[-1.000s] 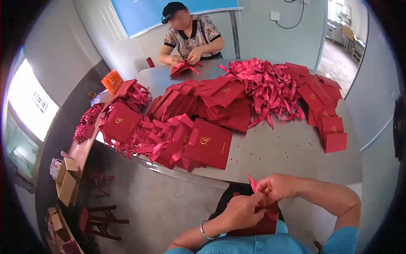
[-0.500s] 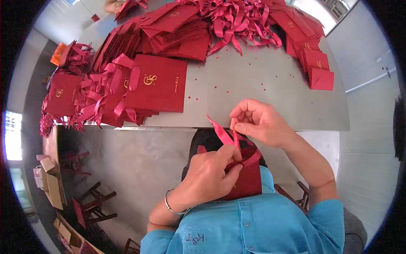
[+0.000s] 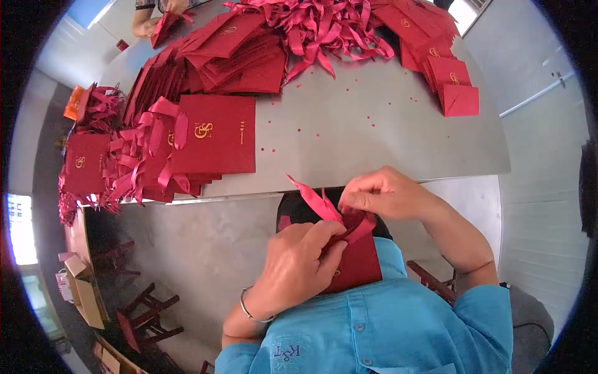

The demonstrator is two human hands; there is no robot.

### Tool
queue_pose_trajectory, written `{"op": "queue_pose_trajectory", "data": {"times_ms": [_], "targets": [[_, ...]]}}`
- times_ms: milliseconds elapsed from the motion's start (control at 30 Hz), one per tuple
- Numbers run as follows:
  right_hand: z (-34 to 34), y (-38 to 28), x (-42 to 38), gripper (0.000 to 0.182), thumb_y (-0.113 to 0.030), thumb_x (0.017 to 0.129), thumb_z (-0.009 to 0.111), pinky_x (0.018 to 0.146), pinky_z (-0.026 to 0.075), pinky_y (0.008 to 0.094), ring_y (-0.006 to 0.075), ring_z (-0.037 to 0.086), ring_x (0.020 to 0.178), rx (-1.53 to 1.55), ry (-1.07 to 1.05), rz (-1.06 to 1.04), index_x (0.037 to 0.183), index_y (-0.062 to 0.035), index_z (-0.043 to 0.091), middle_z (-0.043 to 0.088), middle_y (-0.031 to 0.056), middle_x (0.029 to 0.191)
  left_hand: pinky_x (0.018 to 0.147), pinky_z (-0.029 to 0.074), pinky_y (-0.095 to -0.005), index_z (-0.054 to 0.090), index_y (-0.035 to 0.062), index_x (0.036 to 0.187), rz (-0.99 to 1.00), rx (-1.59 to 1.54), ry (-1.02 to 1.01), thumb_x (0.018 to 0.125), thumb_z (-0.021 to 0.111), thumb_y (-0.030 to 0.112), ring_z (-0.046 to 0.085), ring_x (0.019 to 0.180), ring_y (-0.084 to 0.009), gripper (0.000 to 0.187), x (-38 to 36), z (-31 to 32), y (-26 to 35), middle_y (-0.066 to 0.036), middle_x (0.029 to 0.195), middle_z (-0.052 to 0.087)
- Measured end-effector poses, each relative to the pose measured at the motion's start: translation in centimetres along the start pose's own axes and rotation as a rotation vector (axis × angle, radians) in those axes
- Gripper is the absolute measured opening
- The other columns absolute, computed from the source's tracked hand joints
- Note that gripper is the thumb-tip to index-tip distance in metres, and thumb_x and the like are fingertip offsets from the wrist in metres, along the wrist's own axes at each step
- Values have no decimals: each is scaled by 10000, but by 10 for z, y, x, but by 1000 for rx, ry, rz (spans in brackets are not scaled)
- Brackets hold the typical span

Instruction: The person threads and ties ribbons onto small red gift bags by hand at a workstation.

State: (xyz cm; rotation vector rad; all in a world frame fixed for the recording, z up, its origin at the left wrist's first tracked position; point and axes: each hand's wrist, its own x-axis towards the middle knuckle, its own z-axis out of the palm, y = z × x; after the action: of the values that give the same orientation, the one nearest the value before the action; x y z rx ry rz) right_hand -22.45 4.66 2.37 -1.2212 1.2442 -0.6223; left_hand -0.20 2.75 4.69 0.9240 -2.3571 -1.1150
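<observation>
Lowered right hand (image 3: 383, 196), ribboned red bag (image 3: 356, 265)

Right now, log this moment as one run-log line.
left hand: holds red bag at lap | right hand: pinches red ribbon at bag top | table: finished bag stacks, loose ribbon pile

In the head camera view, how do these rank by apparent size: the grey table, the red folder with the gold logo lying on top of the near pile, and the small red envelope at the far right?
Largest to smallest, as they look:
1. grey table
2. red folder
3. small red envelope
The envelope lies farther off near the lens edge, so its true size against the folder is unsure.
</observation>
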Motion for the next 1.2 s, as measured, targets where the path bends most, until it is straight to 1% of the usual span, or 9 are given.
{"op": "queue_pose_trajectory", "data": {"times_ms": [33, 100, 233, 300, 533, 733, 833, 933, 1200], "targets": [[0, -4, 1, 226, -232, 921, 596, 677, 458, 236, 66, 557, 756, -73, -38, 53, 925, -16, 664, 647, 12, 863, 800, 510, -416, 644, 55, 899, 6, 4, 1, 739, 708, 104, 654, 724, -302, 179, 0, 1, -1, -101, 834, 677], [1, 2, 6, 222, -228, 915, 603, 693, 463, 238, 65, 560, 771, -65, -59, 50, 945, -16, 663, 649, 13, 868, 565, 477, -406, 611, 79, 928, 192, 31, 85, 757, 693, 110, 610, 643, -303, 192, 2, 3, -5, -102, 683, 616], [1, 0, 9, 227, -219, 898, 621, 746, 475, 247, 65, 570, 825, 44, -100, -39, 994, -16, 653, 655, 16, 885, 571, 483, -405, 622, 85, 932, 191, 46, 46, 753, 699, 111, 616, 651, -303, 197, 4, 3, 1, -105, 711, 631], [3, -3, 10, 239, -226, 891, 633, 751, 479, 249, 67, 574, 825, 48, -56, -51, 1008, -19, 644, 656, 16, 892, 734, 523, -377, 655, 62, 889, 15, 33, 19, 725, 725, 96, 654, 757, -305, 181, 5, 2, 7, -123, 839, 680], [15, 5, 12, 273, -271, 836, 686, 700, 480, 253, 76, 576, 748, 234, 71, -107, 933, -17, 660, 667, 25, 815, 604, 503, -388, 649, 70, 880, 138, 14, 80, 730, 723, 102, 635, 680, -309, 170, 11, 10, -3, -117, 768, 665], [26, 9, 13, 191, -165, 802, 711, 673, 485, 243, 80, 591, 744, 229, 213, -142, 891, -7, 651, 655, 29, 797, 620, 508, -392, 625, 46, 912, -21, -13, 36, 744, 716, 116, 640, 690, -314, 203, 12, 9, -7, -126, 792, 672], [30, 9, 13, 157, -129, 808, 698, 673, 489, 231, 77, 598, 756, 371, 274, -177, 889, -8, 638, 648, 28, 799, 677, 533, -313, 627, -4, 963, -166, -87, 69, 734, 726, 78, 694, 789, -214, 263, 15, 0, -2, -166, 840, 687], [32, 4, 10, 95, -34, 837, 658, 615, 444, 174, 12, 543, 720, 533, 323, -180, 914, -36, 601, 614, -13, 832, 669, 532, -322, 633, 4, 916, -236, -86, 30, 720, 741, 92, 690, 739, -241, 240, 15, -8, -5, -155, 808, 687], [27, 2, 15, 76, -46, 855, 648, 692, 464, 209, 48, 549, 789, 410, 268, -247, 882, -35, 578, 616, 49, 946, 692, 505, -301, 647, 18, 868, 59, -37, 79, 690, 765, 94, 653, 819, -237, 227, 18, -8, -19, -149, 942, 656]]}}
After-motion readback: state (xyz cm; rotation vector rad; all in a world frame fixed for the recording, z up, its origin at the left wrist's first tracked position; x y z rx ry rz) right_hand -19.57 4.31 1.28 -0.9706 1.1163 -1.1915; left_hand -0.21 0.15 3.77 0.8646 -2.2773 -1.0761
